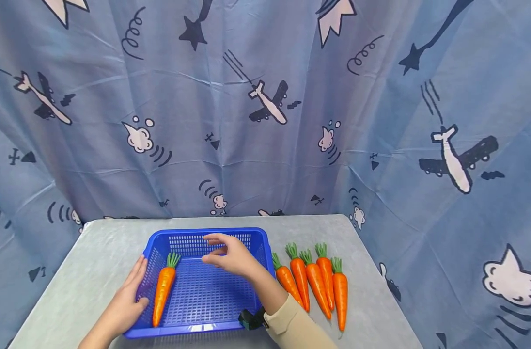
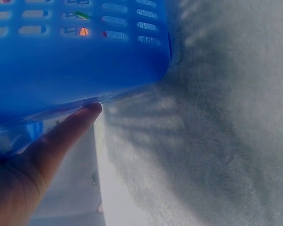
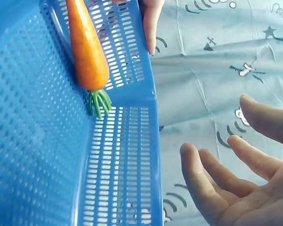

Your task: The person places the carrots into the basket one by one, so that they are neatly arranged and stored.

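At the near edge of the scene a beige sleeve (image 1: pixel 298 325) with a dark wrist strap is seen on the right arm. The left hand (image 1: pixel 123 303) is laid flat against the left outer wall of the blue basket (image 1: pixel 204 329), its fingers straight and pressed to the smooth plastic rim; in the left wrist view one fingertip touches the basket's lower edge. The basket is rectangular, of glossy moulded plastic pierced with rows of small slots, and it is set on a grey, faintly mottled table (image 1: pixel 100 252). One tapered orange carrot (image 1: pixel 163 291) with a stiff green tuft is lain inside the basket along its left wall. The right hand (image 1: pixel 230 254) is held above the basket's middle, its fingers loosely spread and gently bent, nothing being gripped. To the right of the basket five more carrots (image 1: pixel 315 283) are lined up side by side on the table, tufts pointing far. Beyond the table a creased blue cloth (image 1: pixel 265 106) printed with planes, stars and clouds is hung.
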The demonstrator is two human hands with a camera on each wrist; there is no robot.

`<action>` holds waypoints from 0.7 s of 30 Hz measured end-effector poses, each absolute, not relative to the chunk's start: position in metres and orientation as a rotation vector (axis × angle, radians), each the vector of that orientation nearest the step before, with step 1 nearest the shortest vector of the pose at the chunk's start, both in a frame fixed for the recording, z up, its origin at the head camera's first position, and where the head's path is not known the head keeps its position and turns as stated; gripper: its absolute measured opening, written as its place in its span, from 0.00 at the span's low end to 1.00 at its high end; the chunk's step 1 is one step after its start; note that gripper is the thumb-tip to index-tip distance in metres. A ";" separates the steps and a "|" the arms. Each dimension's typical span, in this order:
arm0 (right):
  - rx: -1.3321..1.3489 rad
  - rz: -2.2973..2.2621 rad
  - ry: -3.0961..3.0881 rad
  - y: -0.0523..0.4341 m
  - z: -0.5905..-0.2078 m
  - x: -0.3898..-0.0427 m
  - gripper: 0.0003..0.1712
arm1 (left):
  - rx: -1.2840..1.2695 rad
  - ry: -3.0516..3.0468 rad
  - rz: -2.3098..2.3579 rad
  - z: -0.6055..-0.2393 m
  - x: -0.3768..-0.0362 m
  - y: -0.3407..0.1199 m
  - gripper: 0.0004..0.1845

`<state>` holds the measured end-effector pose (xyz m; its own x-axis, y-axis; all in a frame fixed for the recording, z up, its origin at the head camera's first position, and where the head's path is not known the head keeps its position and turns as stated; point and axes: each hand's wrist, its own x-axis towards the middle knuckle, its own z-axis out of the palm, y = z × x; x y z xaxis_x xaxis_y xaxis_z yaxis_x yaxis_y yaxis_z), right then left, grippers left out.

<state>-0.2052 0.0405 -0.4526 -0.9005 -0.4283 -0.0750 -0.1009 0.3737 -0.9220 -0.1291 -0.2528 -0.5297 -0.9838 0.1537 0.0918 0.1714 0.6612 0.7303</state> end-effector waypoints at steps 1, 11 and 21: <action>-0.469 -1.551 2.337 0.045 -0.453 -0.203 0.29 | -0.280 -2.839 -1.257 -0.530 -0.129 -0.252 0.51; -0.482 -1.740 2.310 0.088 -0.451 -0.186 0.30 | -0.271 -2.869 -1.237 -0.526 -0.131 -0.251 0.51; -0.360 -1.859 2.309 0.133 -0.447 -0.176 0.33 | -0.252 -2.908 -1.245 -0.529 -0.132 -0.254 0.52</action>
<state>-0.1756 0.1326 -0.4466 -0.9591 -0.2815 0.0297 -0.0891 0.2005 -0.9756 -0.1323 -0.2536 -0.5289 -0.9869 0.1582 0.0333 0.1333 0.6797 0.7213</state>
